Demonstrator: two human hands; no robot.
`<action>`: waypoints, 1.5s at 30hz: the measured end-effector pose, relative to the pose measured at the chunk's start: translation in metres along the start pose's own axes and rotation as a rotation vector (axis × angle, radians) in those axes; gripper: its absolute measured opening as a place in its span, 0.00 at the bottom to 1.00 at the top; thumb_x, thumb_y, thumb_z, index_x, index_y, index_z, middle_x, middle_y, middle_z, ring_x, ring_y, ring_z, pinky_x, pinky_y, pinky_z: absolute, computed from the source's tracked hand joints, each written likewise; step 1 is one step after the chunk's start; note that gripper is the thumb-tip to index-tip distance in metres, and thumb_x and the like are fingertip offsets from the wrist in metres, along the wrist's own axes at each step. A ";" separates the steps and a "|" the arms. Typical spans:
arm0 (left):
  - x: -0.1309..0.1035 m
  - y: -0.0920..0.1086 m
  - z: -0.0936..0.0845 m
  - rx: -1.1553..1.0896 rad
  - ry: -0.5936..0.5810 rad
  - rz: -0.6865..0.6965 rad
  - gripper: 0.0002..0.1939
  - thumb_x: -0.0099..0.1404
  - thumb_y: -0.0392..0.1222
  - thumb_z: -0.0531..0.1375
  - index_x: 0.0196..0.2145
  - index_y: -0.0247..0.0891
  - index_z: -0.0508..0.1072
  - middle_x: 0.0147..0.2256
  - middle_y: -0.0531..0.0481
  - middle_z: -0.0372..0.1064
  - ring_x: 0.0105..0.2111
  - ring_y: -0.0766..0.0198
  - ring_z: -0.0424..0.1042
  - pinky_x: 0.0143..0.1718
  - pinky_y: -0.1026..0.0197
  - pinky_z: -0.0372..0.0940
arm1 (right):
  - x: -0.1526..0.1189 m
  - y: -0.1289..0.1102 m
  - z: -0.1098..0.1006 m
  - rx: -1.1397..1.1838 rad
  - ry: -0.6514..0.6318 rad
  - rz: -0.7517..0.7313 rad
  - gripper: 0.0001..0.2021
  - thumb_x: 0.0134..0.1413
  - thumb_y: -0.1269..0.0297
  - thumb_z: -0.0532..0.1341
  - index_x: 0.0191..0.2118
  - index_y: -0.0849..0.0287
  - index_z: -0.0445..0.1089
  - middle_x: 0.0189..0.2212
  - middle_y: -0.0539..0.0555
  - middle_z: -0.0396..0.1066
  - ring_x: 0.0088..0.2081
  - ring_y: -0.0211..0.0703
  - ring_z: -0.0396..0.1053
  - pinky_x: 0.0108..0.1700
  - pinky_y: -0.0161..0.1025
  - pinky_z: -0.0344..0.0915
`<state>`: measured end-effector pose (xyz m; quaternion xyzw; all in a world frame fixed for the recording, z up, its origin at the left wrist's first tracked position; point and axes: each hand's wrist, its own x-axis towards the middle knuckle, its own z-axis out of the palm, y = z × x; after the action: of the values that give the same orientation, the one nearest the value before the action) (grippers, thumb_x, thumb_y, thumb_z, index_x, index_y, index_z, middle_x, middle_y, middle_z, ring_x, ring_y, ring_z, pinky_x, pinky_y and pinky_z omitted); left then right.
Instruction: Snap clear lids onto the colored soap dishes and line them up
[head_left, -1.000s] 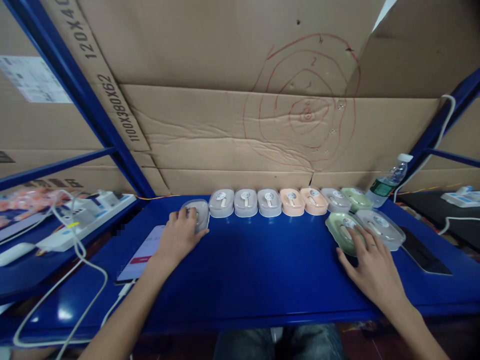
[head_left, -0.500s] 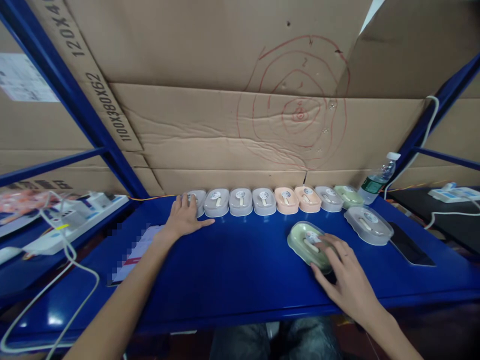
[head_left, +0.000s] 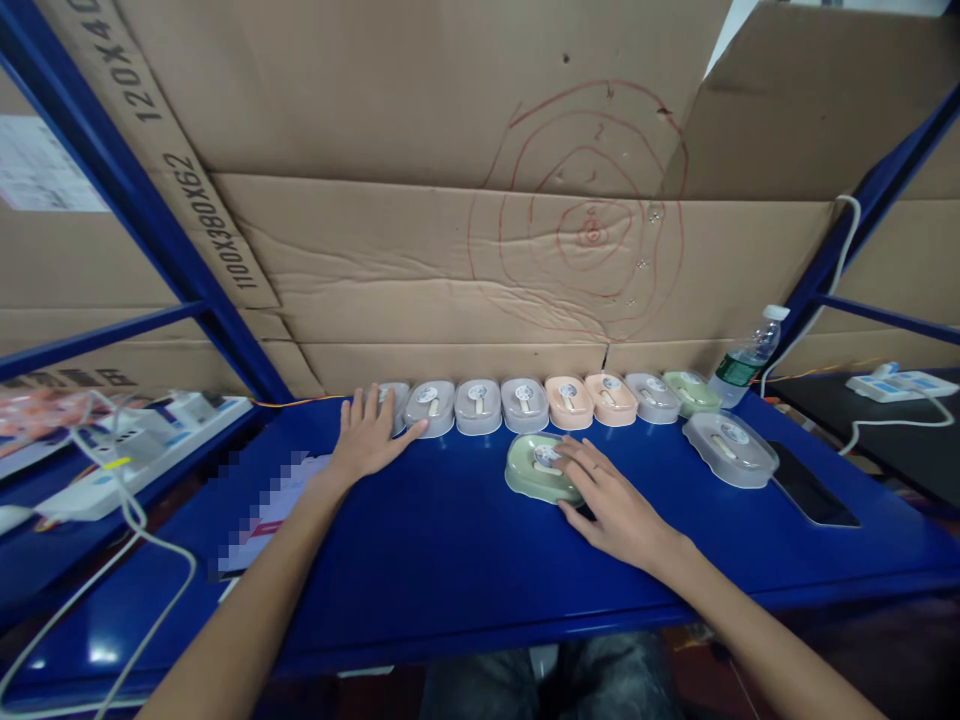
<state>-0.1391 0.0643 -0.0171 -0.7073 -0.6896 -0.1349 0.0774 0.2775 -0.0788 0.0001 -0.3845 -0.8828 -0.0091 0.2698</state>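
Along the back of the blue table (head_left: 435, 560) stands a row of small lidded plastic boxes, with grey boxes (head_left: 478, 405), peach boxes (head_left: 615, 398) and a green box (head_left: 691, 392) at the right end. My left hand (head_left: 367, 440) lies with spread fingers at the leftmost grey box (head_left: 396, 400), covering part of it; its thumb reaches to the box beside it. Nearer to me, my right hand (head_left: 619, 500) grips a larger pale green box (head_left: 529, 468) with a clear lid, fingers over its top and thumb at its near side. That box's right part is hidden by the hand.
To the right lie a larger grey box (head_left: 729, 450) and a black phone (head_left: 814, 485), with a water bottle (head_left: 750, 360) behind. A sheet (head_left: 277, 510), partly blurred, is under my left forearm. Power strips (head_left: 142, 455) and white cables (head_left: 176, 550) sit at the left.
My right hand has moved left with the pale green box, from the right side to the middle of the table. My left hand stays at the row's left end.
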 end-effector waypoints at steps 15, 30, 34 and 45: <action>-0.011 0.020 -0.026 -0.197 0.305 0.127 0.32 0.81 0.55 0.39 0.66 0.33 0.69 0.69 0.31 0.60 0.74 0.38 0.50 0.74 0.32 0.44 | 0.073 -0.033 0.043 0.039 -0.167 -0.253 0.30 0.70 0.63 0.60 0.73 0.63 0.59 0.74 0.65 0.58 0.80 0.62 0.36 0.78 0.68 0.47; -0.083 0.047 -0.054 -0.329 0.040 0.518 0.22 0.83 0.52 0.48 0.63 0.39 0.69 0.60 0.40 0.70 0.62 0.47 0.69 0.66 0.42 0.63 | 0.013 0.013 -0.007 -0.232 0.048 0.070 0.33 0.72 0.58 0.58 0.76 0.61 0.53 0.77 0.67 0.49 0.79 0.65 0.41 0.76 0.68 0.52; -0.083 0.037 -0.054 -0.297 0.058 0.495 0.23 0.83 0.52 0.46 0.62 0.38 0.70 0.59 0.39 0.71 0.61 0.47 0.70 0.66 0.42 0.64 | -0.059 0.077 -0.045 -0.557 0.214 0.343 0.36 0.73 0.53 0.57 0.75 0.72 0.52 0.76 0.77 0.47 0.78 0.77 0.41 0.73 0.74 0.53; -0.070 0.012 -0.034 -0.223 0.153 0.485 0.25 0.81 0.47 0.43 0.64 0.37 0.70 0.63 0.37 0.70 0.65 0.45 0.69 0.70 0.39 0.63 | -0.135 0.094 -0.058 -0.672 0.193 0.416 0.30 0.72 0.51 0.56 0.70 0.65 0.59 0.64 0.72 0.67 0.67 0.74 0.64 0.68 0.68 0.62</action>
<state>-0.1309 -0.0131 -0.0043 -0.8437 -0.4729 -0.2407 0.0808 0.4446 -0.1164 -0.0333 -0.6190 -0.7047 -0.2785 0.2066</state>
